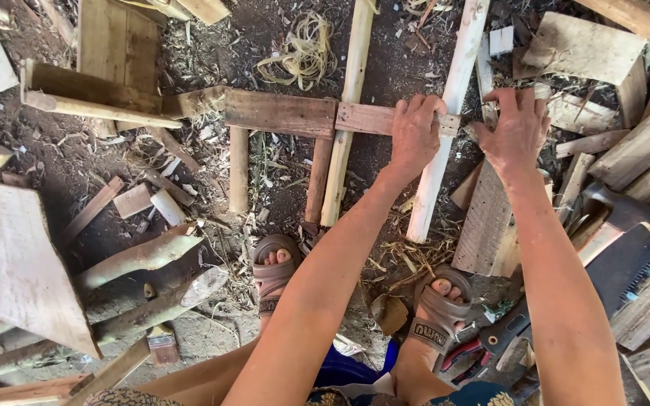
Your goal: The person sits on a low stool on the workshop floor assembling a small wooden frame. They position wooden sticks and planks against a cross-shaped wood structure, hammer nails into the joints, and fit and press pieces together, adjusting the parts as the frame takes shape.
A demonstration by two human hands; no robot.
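Left hand (414, 131) clamped over plank (376, 119) lying across pale pole (445, 113) on ground, right hand (517, 128) spread flat on boards (490, 218) nearby; better pressing firmly, keeping plank square.

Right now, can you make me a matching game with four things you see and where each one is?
Things:
1. left hand
2. right hand
3. paintbrush
4. saw

Places:
A. on the ground near the bottom left, beside the logs
B. gripping the reddish cross plank where it meets the pale pole
C. far right, dark blade with teeth, among the boards
D. resting on the wood scraps just right of the pale pole

Pairs: 1-B, 2-D, 3-A, 4-C
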